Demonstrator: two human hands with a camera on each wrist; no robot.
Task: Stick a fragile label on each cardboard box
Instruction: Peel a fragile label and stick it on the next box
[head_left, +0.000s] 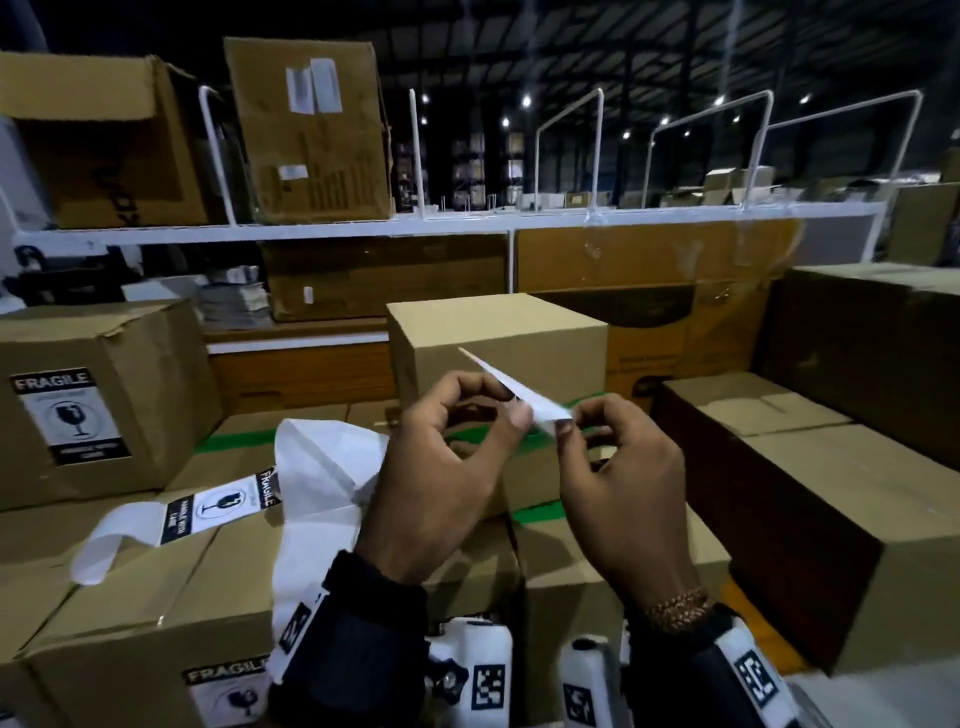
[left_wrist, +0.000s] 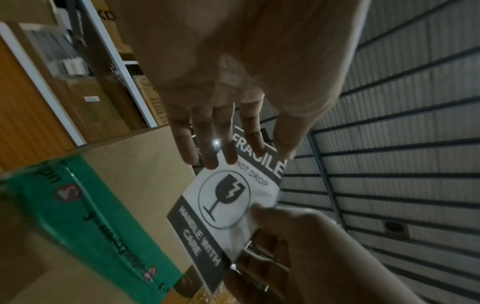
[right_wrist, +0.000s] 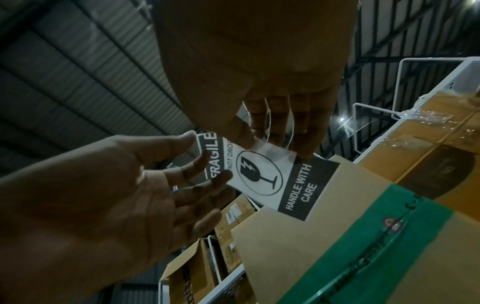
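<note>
A black-and-white fragile label (head_left: 511, 383) hangs edge-on between both hands, above a box sealed with green tape (head_left: 540, 513). My left hand (head_left: 515, 411) pinches its "FRAGILE" end between thumb and fingers. My right hand (head_left: 567, 423) pinches one side edge. The left wrist view shows the label's printed face (left_wrist: 228, 205) and the left fingers (left_wrist: 207, 148) over its top. From the right wrist the label (right_wrist: 259, 176) sits under the right thumb (right_wrist: 241, 131). A plain cardboard box (head_left: 498, 338) stands just behind the hands.
A box bearing a fragile label (head_left: 67, 415) stands at the left. A white backing strip with one label (head_left: 218, 506) lies over the near boxes. Another labelled box (head_left: 223, 693) is at the bottom. Large boxes (head_left: 810, 488) crowd the right, and a shelf (head_left: 363, 224) runs behind.
</note>
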